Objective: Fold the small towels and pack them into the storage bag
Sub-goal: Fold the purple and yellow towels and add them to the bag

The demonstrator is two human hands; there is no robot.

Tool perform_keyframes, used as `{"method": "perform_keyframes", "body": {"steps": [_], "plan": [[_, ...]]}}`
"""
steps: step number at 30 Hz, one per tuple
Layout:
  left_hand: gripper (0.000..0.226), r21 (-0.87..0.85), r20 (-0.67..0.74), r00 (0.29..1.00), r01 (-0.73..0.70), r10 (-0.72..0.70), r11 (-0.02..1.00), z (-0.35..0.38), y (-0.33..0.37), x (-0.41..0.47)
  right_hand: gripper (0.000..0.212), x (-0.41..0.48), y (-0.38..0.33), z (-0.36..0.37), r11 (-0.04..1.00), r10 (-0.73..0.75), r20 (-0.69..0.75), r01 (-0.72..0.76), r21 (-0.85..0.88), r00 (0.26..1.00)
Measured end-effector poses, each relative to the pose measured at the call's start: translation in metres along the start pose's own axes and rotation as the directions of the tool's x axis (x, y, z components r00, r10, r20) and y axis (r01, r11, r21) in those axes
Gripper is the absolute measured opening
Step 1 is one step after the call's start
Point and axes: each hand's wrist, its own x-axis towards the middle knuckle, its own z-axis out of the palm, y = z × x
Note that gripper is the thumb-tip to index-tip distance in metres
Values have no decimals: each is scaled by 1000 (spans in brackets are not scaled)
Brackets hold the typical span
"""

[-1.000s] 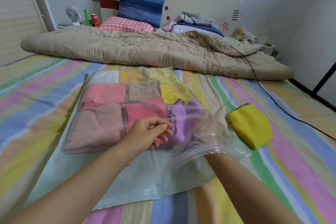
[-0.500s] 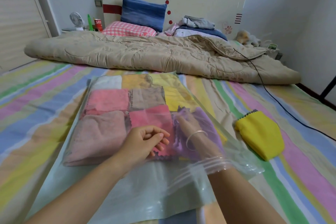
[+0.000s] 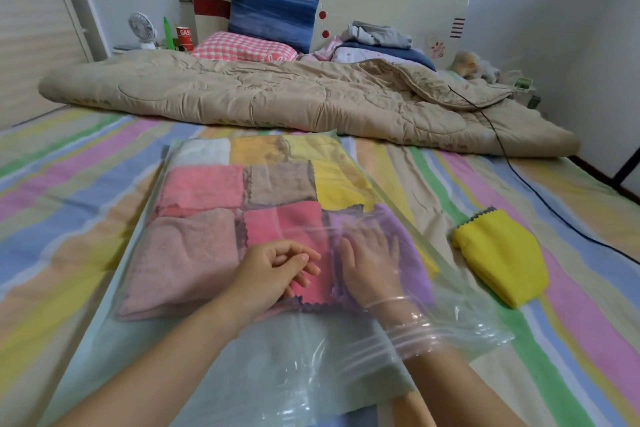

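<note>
A clear storage bag lies flat on the striped bed, its open mouth toward me. Inside are several folded small towels, among them a dusty-pink one, a bright pink one and a purple one. My right hand is inside the bag up to the wrist, lying flat with fingers spread on the purple towel. My left hand rests outside on the bag's top sheet over the bright pink towel, fingers curled and pinching the film. A folded yellow towel lies outside the bag, to its right.
A rolled beige quilt lies across the bed behind the bag, with pillows and folded clothes beyond it. A black cable runs over the sheet past the yellow towel. A fan and cans stand at the far left.
My right hand has pushed the purple towel deeper into the bag and flattened on it. The raised top sheet has dropped, and my left hand has lowered onto the pink towel.
</note>
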Motion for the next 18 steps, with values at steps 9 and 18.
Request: {"method": "perform_keyframes", "body": {"steps": [9,18], "plan": [[22,29,22,1000,22,-23,999,18,-7,-2,39,-41,30,10,945,165,-276,-232,-229,947],[25,72,4,995,100,-100,992,18,-13,0,46,3,8,-10,987,111,-74,-119,-111,991]]}}
